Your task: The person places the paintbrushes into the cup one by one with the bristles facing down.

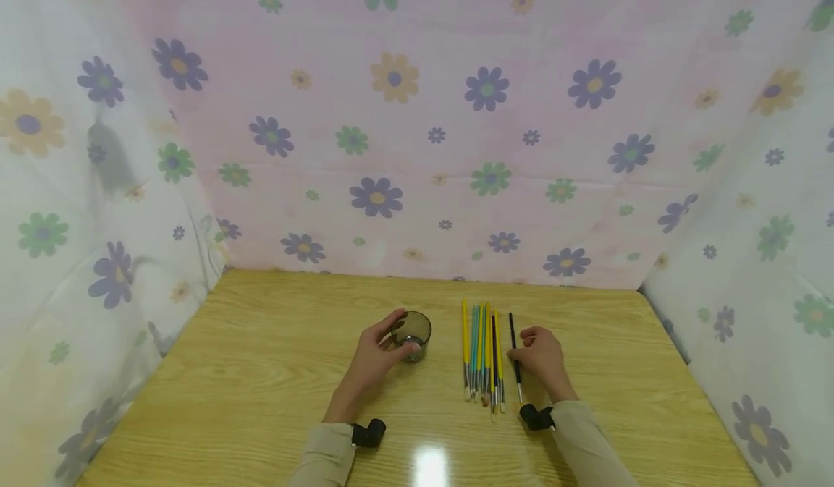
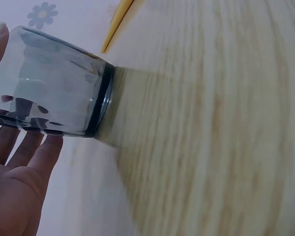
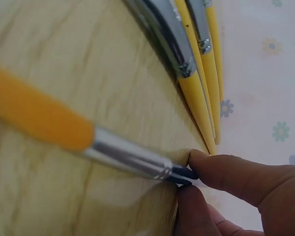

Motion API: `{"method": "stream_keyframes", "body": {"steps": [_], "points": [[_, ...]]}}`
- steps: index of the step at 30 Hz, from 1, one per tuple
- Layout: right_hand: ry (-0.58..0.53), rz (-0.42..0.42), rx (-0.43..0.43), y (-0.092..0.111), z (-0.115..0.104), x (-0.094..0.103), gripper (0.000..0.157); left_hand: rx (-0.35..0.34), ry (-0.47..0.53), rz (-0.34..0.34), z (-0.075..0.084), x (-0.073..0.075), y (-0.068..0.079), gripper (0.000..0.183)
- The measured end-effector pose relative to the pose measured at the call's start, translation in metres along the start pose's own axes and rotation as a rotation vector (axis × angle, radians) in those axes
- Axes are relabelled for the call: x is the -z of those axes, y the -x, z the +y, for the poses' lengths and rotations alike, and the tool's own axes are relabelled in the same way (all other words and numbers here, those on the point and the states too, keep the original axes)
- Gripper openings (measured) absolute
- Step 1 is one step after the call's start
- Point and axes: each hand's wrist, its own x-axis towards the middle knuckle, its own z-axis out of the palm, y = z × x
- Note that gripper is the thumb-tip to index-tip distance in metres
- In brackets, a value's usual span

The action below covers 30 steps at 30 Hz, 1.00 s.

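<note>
A tinted, see-through glass [image 1: 422, 328] stands on the wooden table, its base flat on the wood in the left wrist view. My left hand [image 1: 374, 360] holds it from the left, thumb on one side and fingers [image 2: 46, 155] on the other. To the right, my right hand [image 1: 544, 357] pinches the black handle of a paintbrush [image 1: 512, 331] between thumb and forefinger. That brush has a silver ferrule [image 3: 127, 152] and orange bristles [image 3: 39, 108], which point toward the front of the table.
Several paintbrushes [image 1: 465, 335] with yellow, teal and dark handles lie side by side between the glass and my right hand, bristles toward me. The wooden table [image 1: 274, 357] is bordered at the back and sides by a flowered cloth [image 1: 423, 103]. Each wrist wears a black camera [image 1: 369, 433].
</note>
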Motion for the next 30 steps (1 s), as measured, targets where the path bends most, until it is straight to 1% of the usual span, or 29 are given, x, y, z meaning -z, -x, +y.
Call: {"method": "stream_keyframes", "body": {"steps": [5,7,11,14,17,23,25,27,30], "points": [[0.027,-0.012,0.023,0.0,-0.005,0.003,0.045,0.03,0.051,0.007,0.001,0.0,0.0,0.075],[0.029,-0.021,0.025,-0.001,-0.006,0.005,0.046,0.03,0.058,0.009,0.002,0.0,-0.001,0.075],[0.05,-0.036,0.011,-0.005,-0.006,0.008,0.049,0.049,0.067,0.005,0.003,-0.001,-0.003,0.075],[0.033,-0.049,-0.005,-0.008,-0.005,0.01,0.05,0.064,0.069,0.004,0.003,-0.001,-0.004,0.075],[-0.021,-0.069,-0.023,-0.011,-0.002,0.012,0.05,0.063,0.068,0.009,0.004,-0.001,-0.004,0.074],[-0.227,-0.156,-0.049,-0.015,0.005,0.018,0.051,0.055,0.067,0.011,0.003,-0.001,-0.004,0.073],[-0.278,-0.186,-0.054,-0.017,0.008,0.02,0.051,0.054,0.071,0.012,0.002,-0.001,-0.005,0.073],[-0.308,-0.211,-0.064,-0.019,0.01,0.023,0.051,0.055,0.071,0.013,0.002,-0.002,-0.006,0.072],[-0.317,-0.232,-0.076,-0.022,0.014,0.027,0.05,0.058,0.073,0.014,0.002,-0.002,-0.007,0.072]]}}
